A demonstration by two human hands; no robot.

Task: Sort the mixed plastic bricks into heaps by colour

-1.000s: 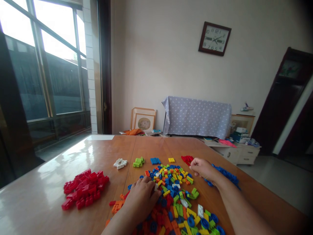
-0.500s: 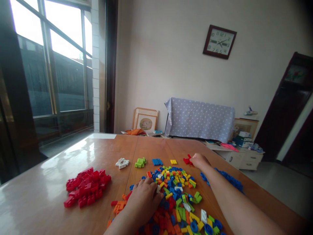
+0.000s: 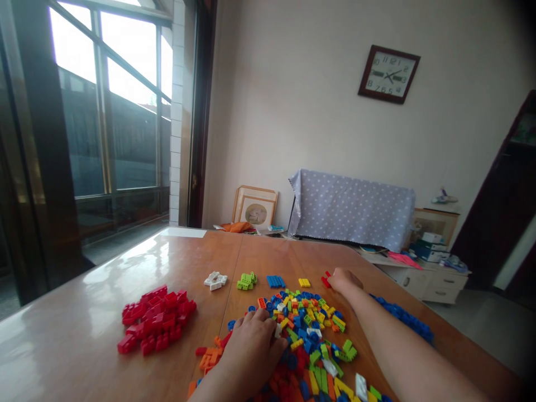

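My right hand [image 3: 345,280] reaches to the far right part of the table, its fingers closed in a pinch at the small red bricks [image 3: 325,282]; its fingertips are partly hidden. My left hand [image 3: 256,341] rests on the near left side of a mixed heap of toy bricks [image 3: 310,318]. Its fingers are curled, with a white brick [image 3: 278,330] between thumb and forefinger. Beyond the heap, small groups lie in a row: white bricks [image 3: 216,280], lime green bricks [image 3: 247,280], blue bricks [image 3: 275,281] and yellow bricks [image 3: 304,283].
A pile of larger red bricks [image 3: 157,318] lies on the wooden table [image 3: 96,340] at left. Larger blue bricks [image 3: 404,317] are gathered near the right edge, partly behind my right forearm. A cloth-covered object [image 3: 354,206] and a white cabinet [image 3: 435,282] stand beyond the table.
The view has shifted slightly left. My right hand has shifted a little at the red bricks, which now look more lined up. My left hand stays on the heap.
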